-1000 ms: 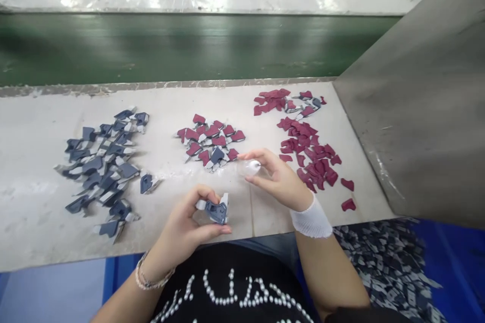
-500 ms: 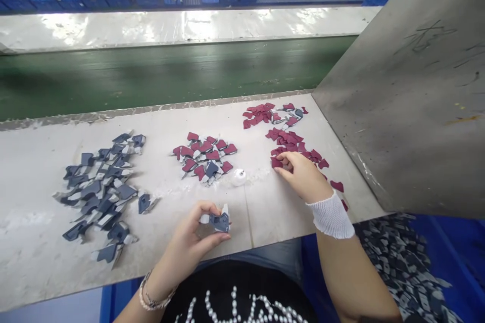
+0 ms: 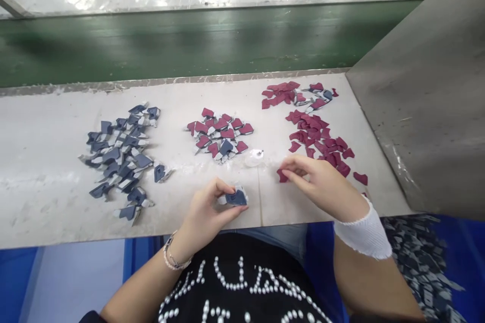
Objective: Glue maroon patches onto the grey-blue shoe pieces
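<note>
Near the table's front edge, my left hand [image 3: 212, 206] pinches a blue-grey and light grey piece [image 3: 237, 196] between thumb and fingers. My right hand [image 3: 314, 179] holds a small dark red piece [image 3: 281, 176] at its fingertips, left of a spread of dark red pieces [image 3: 311, 126]. Between and beyond my hands sits a small white round item [image 3: 254, 157] with a dark tip. A middle pile [image 3: 221, 133] has grey pieces topped with dark red, one showing blue-grey. At the left lies a larger pile of blue-grey and light grey pieces [image 3: 121, 153].
A metal panel [image 3: 428, 90] rises along the table's right side. Behind the table [image 3: 49, 201] runs a green belt [image 3: 182, 40]. Another small group of red and grey pieces [image 3: 318, 103] lies at the back right. Below right, a blue bin [image 3: 460, 247] holds many grey pieces.
The view has tilted downward. My right hand has drawn the red piece away from the red spread, toward my left hand. The piece in my left hand has turned, showing its flat blue-grey face.
</note>
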`<state>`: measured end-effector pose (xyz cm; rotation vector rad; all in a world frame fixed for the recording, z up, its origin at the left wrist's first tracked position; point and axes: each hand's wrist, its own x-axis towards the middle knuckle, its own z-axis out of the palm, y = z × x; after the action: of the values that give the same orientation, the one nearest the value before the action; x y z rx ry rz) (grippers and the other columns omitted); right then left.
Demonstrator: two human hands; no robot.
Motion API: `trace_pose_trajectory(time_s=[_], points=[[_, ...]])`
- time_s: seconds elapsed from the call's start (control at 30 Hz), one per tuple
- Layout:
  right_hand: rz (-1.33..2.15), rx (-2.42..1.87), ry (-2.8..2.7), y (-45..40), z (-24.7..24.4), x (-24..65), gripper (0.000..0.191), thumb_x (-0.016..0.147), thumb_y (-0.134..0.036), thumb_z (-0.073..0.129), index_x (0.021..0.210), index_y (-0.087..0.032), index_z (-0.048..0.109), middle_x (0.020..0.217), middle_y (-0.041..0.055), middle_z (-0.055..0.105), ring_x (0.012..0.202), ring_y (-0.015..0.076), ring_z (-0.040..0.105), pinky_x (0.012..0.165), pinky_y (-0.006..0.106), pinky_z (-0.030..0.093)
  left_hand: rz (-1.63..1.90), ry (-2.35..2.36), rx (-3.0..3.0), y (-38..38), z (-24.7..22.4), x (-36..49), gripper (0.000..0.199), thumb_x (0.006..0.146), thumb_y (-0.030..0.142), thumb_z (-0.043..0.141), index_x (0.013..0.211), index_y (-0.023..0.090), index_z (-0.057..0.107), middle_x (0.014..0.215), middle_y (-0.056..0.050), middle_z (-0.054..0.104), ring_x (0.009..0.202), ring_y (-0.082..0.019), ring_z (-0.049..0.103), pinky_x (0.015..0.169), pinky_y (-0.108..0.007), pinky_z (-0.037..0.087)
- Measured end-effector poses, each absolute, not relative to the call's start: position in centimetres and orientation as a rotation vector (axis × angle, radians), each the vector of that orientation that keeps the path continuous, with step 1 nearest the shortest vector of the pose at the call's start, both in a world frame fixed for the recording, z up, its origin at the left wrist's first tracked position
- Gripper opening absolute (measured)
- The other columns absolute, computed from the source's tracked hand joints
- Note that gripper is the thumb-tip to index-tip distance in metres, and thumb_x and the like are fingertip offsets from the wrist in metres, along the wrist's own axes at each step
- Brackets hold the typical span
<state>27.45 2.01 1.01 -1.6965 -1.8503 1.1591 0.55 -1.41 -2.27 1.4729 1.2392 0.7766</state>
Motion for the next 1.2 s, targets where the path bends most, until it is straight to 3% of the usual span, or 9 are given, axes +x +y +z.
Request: trace_pose_trajectory(time_s=[0.2,0.43,0.63,0.97,1.2], points=[[1.556,-1.416,-1.7,-0.3,2.2,24.5,0.008,0.094,-0.032,0.063,0.093,-0.027,0.069,0.09,0.0001,0.078,0.084,0.0204,0.075,0.073,0.031,0.059,0.884,1.305,1.415,-1.7,-3.1,1.5,0.032,0.076,0.028,0.084,0.089,0.022,0.055,0.093,-0.002,0.072,0.087,-0.019,0.074,0.078,-0.033,0.064],[1.719,-1.314,-1.493,-0.1,1.1,22.5,0.012,0.089,-0.031,0.072,0.08,-0.023,0.071,0.079,0.0003,0.073,0.077,0.0181,0.069,0.071,0.03,0.056,0.965,1.493,1.716,-1.7,-3.0,2.0,0.028,0.078,0.029,0.083,0.088,0.022,0.058,0.084,-0.001,0.075,0.074,-0.017,0.074,0.065,-0.028,0.061],[1.75,-1.285,-1.305,0.3,0.3,22.0,0.017,0.088,-0.037,0.073,0.085,-0.021,0.068,0.088,0.0024,0.076,0.086,0.0196,0.072,0.08,0.033,0.057,0.996,1.409,1.755,-1.9,-3.1,2.1,0.023,0.081,0.021,0.081,0.09,0.022,0.06,0.09,0.0,0.078,0.085,-0.018,0.077,0.073,-0.028,0.064],[1.681,-1.343,-1.217,-0.1,0.5,21.3,0.018,0.092,-0.034,0.07,0.082,-0.021,0.062,0.075,-0.0028,0.067,0.07,0.0115,0.063,0.065,0.023,0.052,1.128,1.382,1.765,-2.1,-3.3,2.7,0.027,0.077,0.021,0.085,0.093,0.021,0.064,0.101,-0.003,0.078,0.091,-0.019,0.077,0.078,-0.026,0.067],[1.685,-1.38,-1.227,0.0,0.5,21.5,0.023,0.09,-0.037,0.072,0.081,-0.02,0.059,0.077,-0.0002,0.068,0.072,0.0153,0.065,0.066,0.028,0.052,1.099,1.283,1.477,-2.2,-3.1,2.5,0.031,0.072,0.021,0.088,0.094,0.021,0.067,0.104,-0.002,0.077,0.098,-0.018,0.077,0.087,-0.023,0.066]])
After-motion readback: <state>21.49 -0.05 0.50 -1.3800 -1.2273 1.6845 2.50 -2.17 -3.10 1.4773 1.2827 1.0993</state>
